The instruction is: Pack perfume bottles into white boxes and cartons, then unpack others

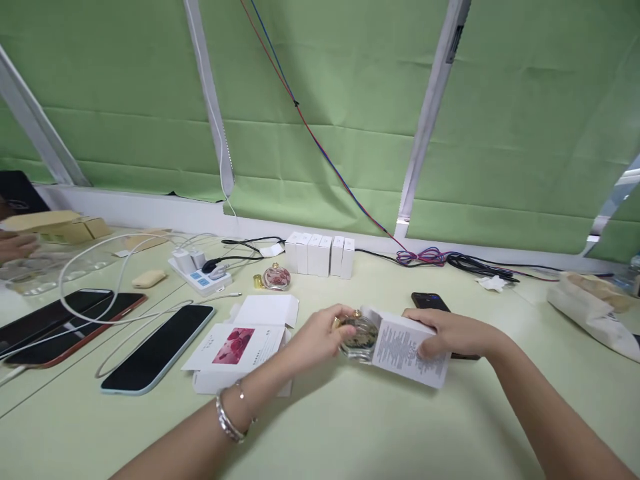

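My left hand (327, 337) is closed on a round glass perfume bottle (361, 337) with a gold neck and dark contents. The bottle sits at the open end of a white printed box (407, 350); I cannot tell how far inside it reaches. Gripping that box by its sides is my right hand (443, 333), thumb on the printed face. Left of my hands lies an unfolded white carton (237, 347) with a pink picture. Farther back stands another round bottle (276, 277) with reddish contents, a small gold cap (258, 281) beside it.
Several small white boxes (320, 255) stand in a row at the back. A phone (431, 302) lies partly behind my right hand. More phones (159, 347), a power strip (203, 275) and looping white cables are at left. Another person's hand (16, 247) shows at the far left edge.
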Available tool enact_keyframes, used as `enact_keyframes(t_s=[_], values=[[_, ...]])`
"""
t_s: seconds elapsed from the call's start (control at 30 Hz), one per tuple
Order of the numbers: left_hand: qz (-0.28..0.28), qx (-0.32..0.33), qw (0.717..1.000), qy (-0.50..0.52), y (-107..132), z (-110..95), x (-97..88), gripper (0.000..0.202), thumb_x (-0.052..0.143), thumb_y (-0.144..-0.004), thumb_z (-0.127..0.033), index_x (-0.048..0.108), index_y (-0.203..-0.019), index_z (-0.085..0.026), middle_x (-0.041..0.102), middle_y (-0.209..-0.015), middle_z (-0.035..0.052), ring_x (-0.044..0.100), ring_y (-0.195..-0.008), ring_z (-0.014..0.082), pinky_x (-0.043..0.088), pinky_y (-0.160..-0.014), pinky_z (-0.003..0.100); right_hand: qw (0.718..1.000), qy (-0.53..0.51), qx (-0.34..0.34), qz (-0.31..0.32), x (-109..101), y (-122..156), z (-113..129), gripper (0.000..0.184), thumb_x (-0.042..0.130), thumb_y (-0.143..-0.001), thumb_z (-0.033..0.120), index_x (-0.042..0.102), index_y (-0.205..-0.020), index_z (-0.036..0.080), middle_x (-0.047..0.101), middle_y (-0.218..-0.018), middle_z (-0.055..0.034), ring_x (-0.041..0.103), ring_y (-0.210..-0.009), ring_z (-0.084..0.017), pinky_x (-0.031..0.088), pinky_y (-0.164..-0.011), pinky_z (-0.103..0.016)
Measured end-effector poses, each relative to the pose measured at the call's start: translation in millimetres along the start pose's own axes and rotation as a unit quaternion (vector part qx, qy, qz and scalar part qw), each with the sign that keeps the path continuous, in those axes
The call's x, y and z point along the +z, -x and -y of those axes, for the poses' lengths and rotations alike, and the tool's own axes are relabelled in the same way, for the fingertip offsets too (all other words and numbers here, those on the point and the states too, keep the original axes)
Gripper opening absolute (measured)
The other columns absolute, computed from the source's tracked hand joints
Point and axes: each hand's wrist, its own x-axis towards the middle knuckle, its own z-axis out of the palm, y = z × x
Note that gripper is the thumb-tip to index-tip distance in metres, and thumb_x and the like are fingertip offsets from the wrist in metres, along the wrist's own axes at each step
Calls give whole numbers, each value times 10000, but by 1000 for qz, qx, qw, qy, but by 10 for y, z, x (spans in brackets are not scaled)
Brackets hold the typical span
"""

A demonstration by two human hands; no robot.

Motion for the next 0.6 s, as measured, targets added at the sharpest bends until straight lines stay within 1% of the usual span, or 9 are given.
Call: enact_keyframes(t_s=[0.03, 0.07, 0.13, 0.17, 0.2, 0.27, 0.4, 0.5, 0.6], values=[[-16, 12, 1000, -23, -30, -64, -87, 210, 634, -725, -249, 616, -924, -184, 632, -808, -3, 463, -417, 54, 360, -419, 192, 999, -46, -8, -24, 35, 23, -98, 231, 568, -654, 199, 567, -884, 219, 644, -870, -17, 635, -804, -221, 496, -634, -308], [-31, 19, 998, -45, -70, -123, -176, 233, 628, -727, -252, 609, -948, -184, 635, -794, -4, 472, -419, 62, 370, -432, 200, 994, -83, -21, -61, 74, 35, -190, 249, 570, -676, 228, 558, -925, 219, 640, -894, -20, 632, -828, -225, 497, -665, -323], [-59, 21, 995, -82, -183, -205, -347, 270, 582, -765, -269, 569, -1015, -170, 601, -642, -28, 482, -409, 86, 385, -451, 213, 981, -126, -51, -141, 154, 30, -345, 288, 579, -703, 281, 543, -981, 215, 632, -931, -32, 620, -862, -233, 489, -697, -338], [-71, 21, 992, -98, -253, -222, -422, 269, 543, -795, -277, 546, -1037, -159, 564, -571, -42, 495, -418, 98, 399, -473, 218, 974, -137, -61, -171, 189, 15, -404, 302, 582, -712, 299, 537, -998, 213, 629, -947, -38, 614, -877, -236, 483, -706, -339], [-83, 21, 990, -112, -331, -224, -488, 262, 500, -826, -284, 525, -1049, -151, 531, -532, -51, 509, -436, 106, 412, -494, 222, 969, -147, -68, -188, 219, -6, -451, 313, 582, -722, 313, 530, -1014, 213, 627, -967, -43, 608, -890, -237, 478, -712, -338], [-102, 20, 985, -141, -502, -194, -595, 241, 450, -860, -283, 505, -1046, -140, 507, -525, -51, 528, -478, 113, 426, -526, 225, 963, -166, -73, -201, 255, -55, -513, 328, 580, -740, 331, 513, -1038, 214, 626, -996, -50, 603, -910, -238, 470, -730, -338], [-109, 0, 973, -202, -876, -107, -743, 216, 518, -856, -261, 525, -1031, -134, 558, -664, -22, 531, -528, 97, 445, -543, 236, 951, -182, -72, -241, 257, -131, -583, 348, 590, -734, 340, 491, -1044, 215, 636, -991, -45, 601, -921, -245, 458, -760, -348], [-90, -28, 970, -223, -1116, -65, -809, 224, 531, -869, -284, 547, -1030, -130, 597, -869, 24, 581, -677, 120, 498, -618, 285, 949, -177, -66, -253, 244, -149, -629, 329, 589, -729, 335, 495, -1023, 219, 637, -970, -37, 604, -902, -245, 462, -750, -346], [-75, -55, 973, -211, -1250, -7, -825, 248, 528, -873, -289, 546, -1066, -134, 590, -1009, 55, 596, -826, 161, 515, -708, 340, 949, -173, -66, -256, 241, -151, -672, 312, 585, -737, 340, 497, -1013, 223, 635, -952, -31, 606, -884, -239, 466, -741, -344]])
